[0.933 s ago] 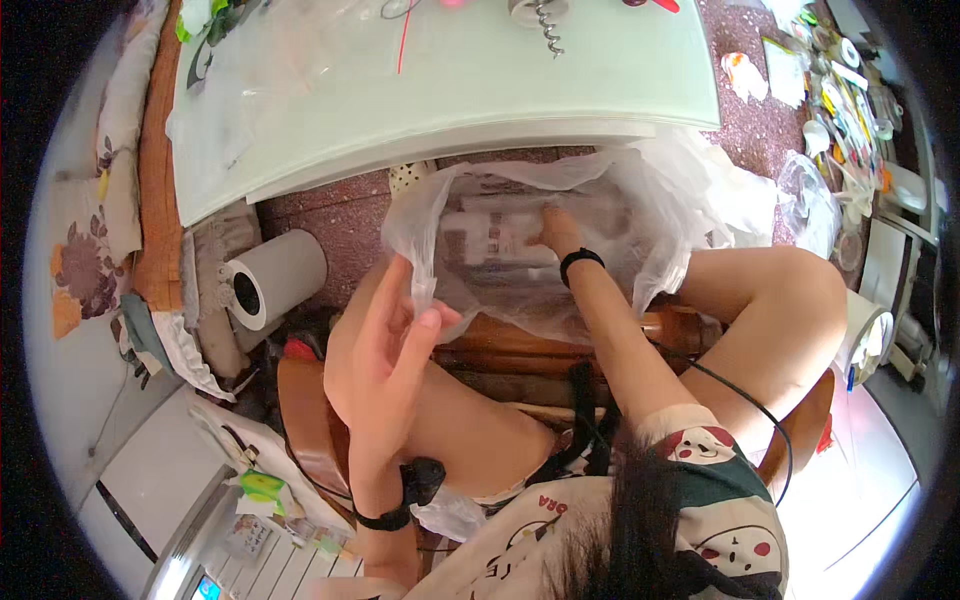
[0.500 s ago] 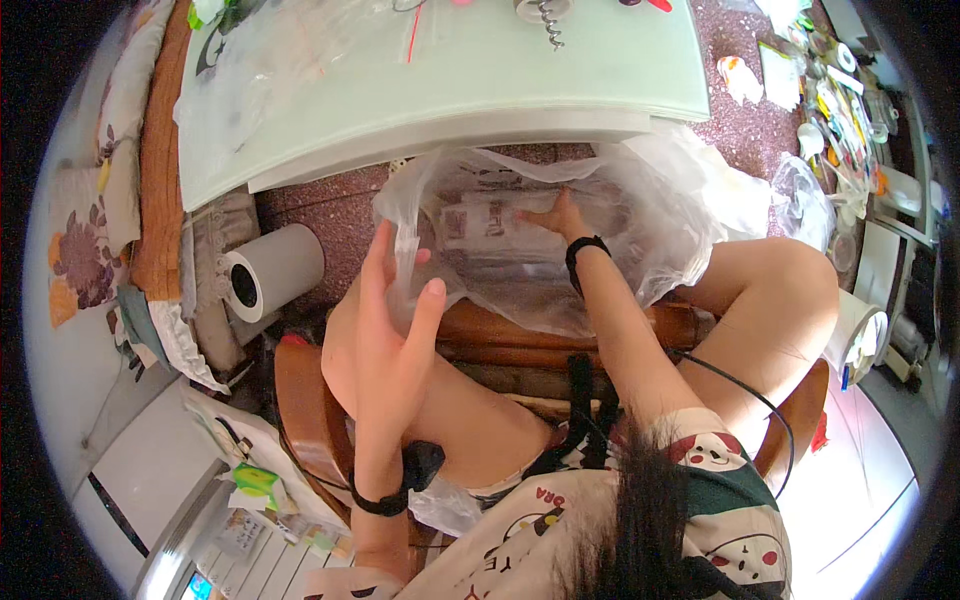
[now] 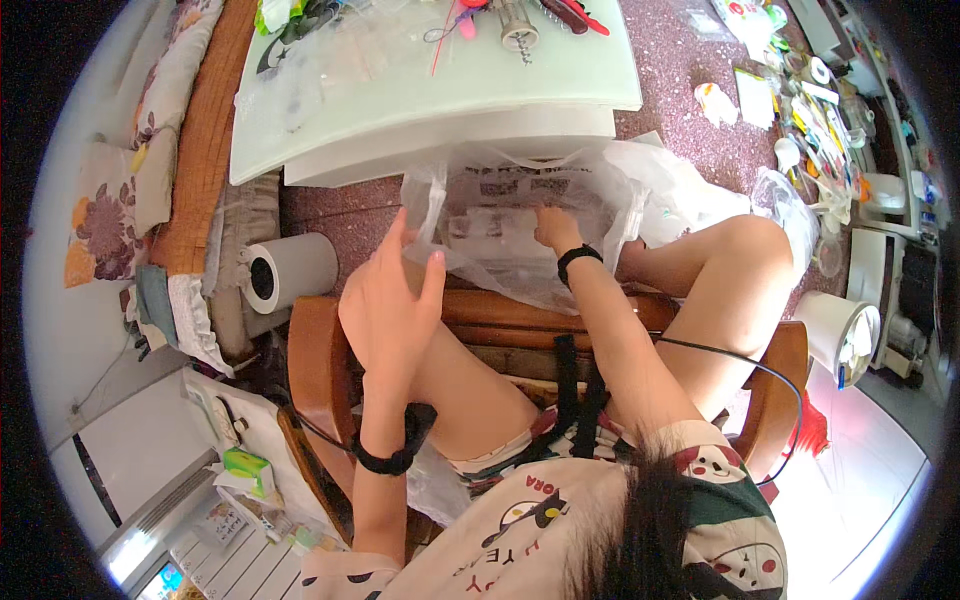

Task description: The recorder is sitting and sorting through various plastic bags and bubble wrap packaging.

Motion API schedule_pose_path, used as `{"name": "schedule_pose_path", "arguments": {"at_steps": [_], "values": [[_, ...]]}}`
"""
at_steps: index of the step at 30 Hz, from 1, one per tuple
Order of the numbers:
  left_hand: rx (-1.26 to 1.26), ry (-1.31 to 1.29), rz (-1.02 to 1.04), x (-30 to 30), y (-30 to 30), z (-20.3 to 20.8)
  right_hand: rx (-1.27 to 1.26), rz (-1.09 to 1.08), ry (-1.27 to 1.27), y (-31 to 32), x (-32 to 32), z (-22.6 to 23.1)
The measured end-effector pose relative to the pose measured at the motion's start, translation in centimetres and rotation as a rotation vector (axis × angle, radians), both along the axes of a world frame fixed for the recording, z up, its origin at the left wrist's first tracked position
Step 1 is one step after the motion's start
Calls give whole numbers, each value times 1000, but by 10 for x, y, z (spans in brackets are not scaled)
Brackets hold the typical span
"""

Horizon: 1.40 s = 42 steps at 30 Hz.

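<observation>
A large translucent plastic bag (image 3: 500, 270) stands with its mouth open between my knees, against the table's front. My right hand (image 3: 556, 230) reaches down into it, fingers curled in beside clear plastic packages (image 3: 490, 224) lying inside. Whatever those fingers grip is hidden. At the bag's left rim is my left hand (image 3: 392, 305), its thumb and fingers spread apart; the rim runs close to its fingertips. Each wrist wears a black band.
A pale glass-topped table (image 3: 440, 95) stands ahead, with a corkscrew (image 3: 520, 40) and plastic wrap on it. To the left is a white cylinder (image 3: 300, 272); to the right, a white bin (image 3: 840, 335). A black cable (image 3: 730, 352) crosses my right thigh.
My right hand's fingers have gone from spread to curled inside the bag. The left hand stays spread at the rim. The whole view has shifted a little.
</observation>
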<state>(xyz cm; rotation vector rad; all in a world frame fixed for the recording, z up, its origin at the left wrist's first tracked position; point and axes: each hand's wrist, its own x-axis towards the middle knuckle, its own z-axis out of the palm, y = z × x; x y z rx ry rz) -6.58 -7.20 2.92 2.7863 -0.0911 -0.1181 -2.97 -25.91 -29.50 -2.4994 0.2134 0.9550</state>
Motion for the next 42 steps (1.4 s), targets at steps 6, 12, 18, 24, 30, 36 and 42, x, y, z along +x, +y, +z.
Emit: {"name": "schedule_pose_path", "arguments": {"at_steps": [6,12,18,24,30,36,42], "values": [[-15,-45,-58,-2,6,-2,-200,430,-95,26,-28,-11],[-41,-154,-140,13,-9,-4,-717,614,45,37,-96,-154],[114,-42,-144,11,18,-5,-337,613,350,134,-55,-101],[30,20,-162,20,2,-3,-253,525,181,101,-41,-82],[-20,-22,-136,20,-2,-7,-70,148,194,75,-30,-68],[17,-82,-122,13,3,-4,-153,202,142,69,-1,28],[-97,-18,-80,-1,-8,8,32,343,97,20,22,102]]}}
